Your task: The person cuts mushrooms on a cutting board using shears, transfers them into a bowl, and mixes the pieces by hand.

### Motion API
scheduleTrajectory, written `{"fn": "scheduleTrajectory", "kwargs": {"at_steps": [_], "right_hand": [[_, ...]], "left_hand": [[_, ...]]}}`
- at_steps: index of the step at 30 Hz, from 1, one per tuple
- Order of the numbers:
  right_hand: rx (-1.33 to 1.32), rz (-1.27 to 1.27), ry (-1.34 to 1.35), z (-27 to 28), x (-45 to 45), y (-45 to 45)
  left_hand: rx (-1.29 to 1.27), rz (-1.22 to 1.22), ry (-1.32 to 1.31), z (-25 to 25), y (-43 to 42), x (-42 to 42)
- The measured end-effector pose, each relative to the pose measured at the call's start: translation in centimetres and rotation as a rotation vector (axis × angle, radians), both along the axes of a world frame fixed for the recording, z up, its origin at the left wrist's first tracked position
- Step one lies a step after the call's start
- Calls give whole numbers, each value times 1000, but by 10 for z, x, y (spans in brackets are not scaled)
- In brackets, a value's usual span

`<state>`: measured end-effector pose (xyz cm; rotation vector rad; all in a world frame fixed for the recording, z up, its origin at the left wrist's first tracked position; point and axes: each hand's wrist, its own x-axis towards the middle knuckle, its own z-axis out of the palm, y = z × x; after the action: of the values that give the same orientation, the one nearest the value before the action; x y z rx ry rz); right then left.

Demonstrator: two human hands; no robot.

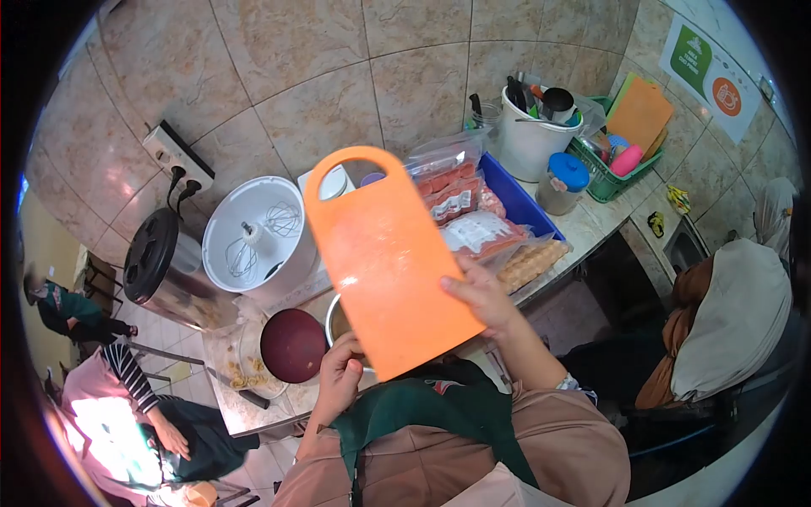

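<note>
An orange cutting board (384, 262) with a looped handle at its top is held up over the counter, slightly tilted. My right hand (481, 296) grips its right edge, thumb on the front face. At the lower left edge, my left hand (340, 372) holds the board with curled fingers. Behind the board, a metal bowl (332, 317) is partly hidden. Beside it stands a dark red pan (292, 346). A blue tray (511, 186) behind the board's right side bears bagged red meat (452, 198).
A white mixer bowl (253, 228) with whisks and a black-lidded container (160, 262) stand left. A white bucket of utensils (536, 135), blue-lidded jar (562, 186) and green basket (604, 182) stand right. People are at the left (110, 406) and right (726, 329).
</note>
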<state>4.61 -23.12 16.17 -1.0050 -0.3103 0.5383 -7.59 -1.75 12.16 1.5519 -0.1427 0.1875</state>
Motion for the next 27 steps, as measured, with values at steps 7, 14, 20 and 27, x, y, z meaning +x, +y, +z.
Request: {"fn": "scheduleTrajectory", "kwargs": {"at_steps": [7, 14, 20, 27], "right_hand": [[-133, -486, -140, 13, 78, -112], [-651, -783, -536, -20, 154, -189], [-1033, -635, -747, -28, 194, -184], [-1116, -530, -976, -97, 233, -183]], "left_hand": [[50, 185, 107, -8, -14, 28], [96, 450, 162, -21, -27, 44], [79, 621, 171, -32, -39, 52], [84, 958, 197, -52, -24, 46]]}}
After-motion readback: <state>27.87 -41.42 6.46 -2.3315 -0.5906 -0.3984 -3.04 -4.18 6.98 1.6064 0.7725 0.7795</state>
